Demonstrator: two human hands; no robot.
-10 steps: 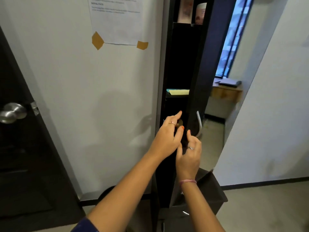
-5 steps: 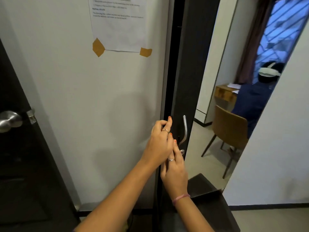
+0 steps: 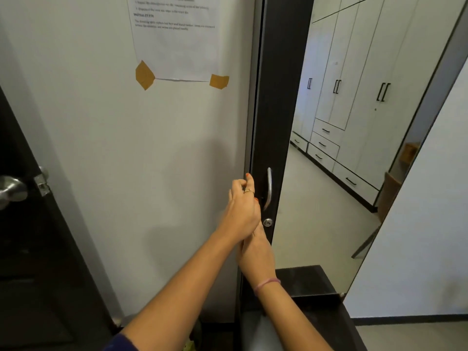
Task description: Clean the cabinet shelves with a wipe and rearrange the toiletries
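Note:
The tall cabinet's door [image 3: 278,97], dark-framed with a mirror front [image 3: 329,198], stands almost flush with the white wall. A curved metal handle [image 3: 269,188] and a round keyhole [image 3: 267,222] sit on its dark frame. My left hand [image 3: 241,209] touches the door's left edge beside the handle, one finger pointing up. My right hand [image 3: 257,245] lies flat against the frame just below, its fingertips covered by my left hand. The shelves, any wipe and the toiletries are hidden.
A printed sheet [image 3: 177,34] is taped to the white wall on the left. A dark room door with a silver knob [image 3: 11,190] stands at far left. A low dark unit [image 3: 316,287] sits under the mirror, which reflects white wardrobes.
The cabinet door has swung from ajar, with the shelves showing, to nearly closed. Both hands followed its edge, and the mirror's reflection shifted to the wardrobes.

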